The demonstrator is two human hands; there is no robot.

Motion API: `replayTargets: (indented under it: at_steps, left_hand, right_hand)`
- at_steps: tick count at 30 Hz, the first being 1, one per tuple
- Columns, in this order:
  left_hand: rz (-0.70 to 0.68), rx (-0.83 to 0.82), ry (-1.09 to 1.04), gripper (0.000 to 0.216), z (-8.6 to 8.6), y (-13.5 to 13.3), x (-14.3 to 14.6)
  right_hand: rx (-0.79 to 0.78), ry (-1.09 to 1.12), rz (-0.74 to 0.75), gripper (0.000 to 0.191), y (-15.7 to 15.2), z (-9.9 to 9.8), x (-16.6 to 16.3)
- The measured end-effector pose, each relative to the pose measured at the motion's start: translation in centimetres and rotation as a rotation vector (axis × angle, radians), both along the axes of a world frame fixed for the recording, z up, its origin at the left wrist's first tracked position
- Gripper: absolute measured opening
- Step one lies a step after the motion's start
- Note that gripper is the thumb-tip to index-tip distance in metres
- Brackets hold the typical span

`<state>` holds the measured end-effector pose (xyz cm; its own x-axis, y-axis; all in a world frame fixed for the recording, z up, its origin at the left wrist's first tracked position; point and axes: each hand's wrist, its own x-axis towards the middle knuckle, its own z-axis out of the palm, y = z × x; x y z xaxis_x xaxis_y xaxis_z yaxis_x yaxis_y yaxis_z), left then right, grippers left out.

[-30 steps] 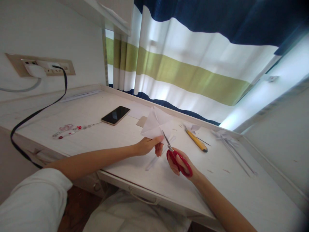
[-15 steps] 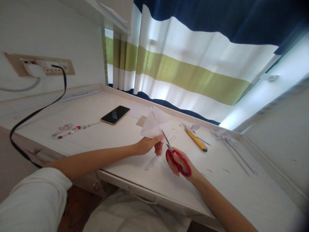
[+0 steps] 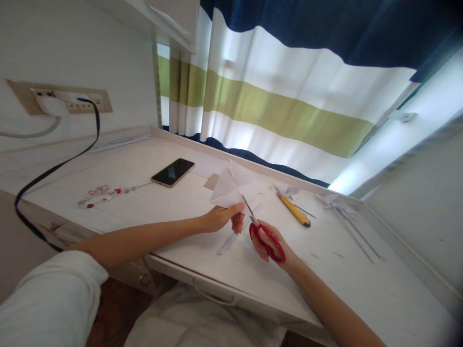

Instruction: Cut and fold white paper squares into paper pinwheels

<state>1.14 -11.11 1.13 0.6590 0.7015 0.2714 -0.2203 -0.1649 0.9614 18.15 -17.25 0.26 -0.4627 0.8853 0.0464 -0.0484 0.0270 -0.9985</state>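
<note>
My left hand (image 3: 222,217) pinches the lower edge of a folded white paper (image 3: 233,184) and holds it above the white desk (image 3: 152,202). My right hand (image 3: 270,246) grips red-handled scissors (image 3: 263,235), fingers through the loops. The scissor blades point up and left into the paper's lower edge, right beside my left fingertips. A thin white paper strip (image 3: 231,238) lies on the desk below both hands.
A black phone (image 3: 173,172) lies left of the paper, with a beaded string (image 3: 104,194) nearer the desk's left edge. A yellow utility knife (image 3: 292,208) and white paper offcuts (image 3: 343,214) lie to the right. A black cable (image 3: 54,168) hangs from a wall socket. Striped curtain behind.
The scissors and my right hand have shifted very slightly up and left against the paper. My left hand and the paper stay almost still.
</note>
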Motion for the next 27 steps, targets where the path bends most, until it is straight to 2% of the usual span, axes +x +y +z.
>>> replayTargets:
  at_steps: [12, 27]
  left_hand:
    - [-0.047, 0.007, 0.030, 0.052, 0.02, 0.09, -0.08]
    - [-0.039, 0.006, 0.063, 0.053, 0.21, -0.06, -0.16]
  right_hand:
    - [-0.008, 0.002, 0.055, 0.035, 0.15, -0.42, 0.39]
    - [-0.004, -0.025, 0.013, 0.033, 0.00, -0.05, 0.23]
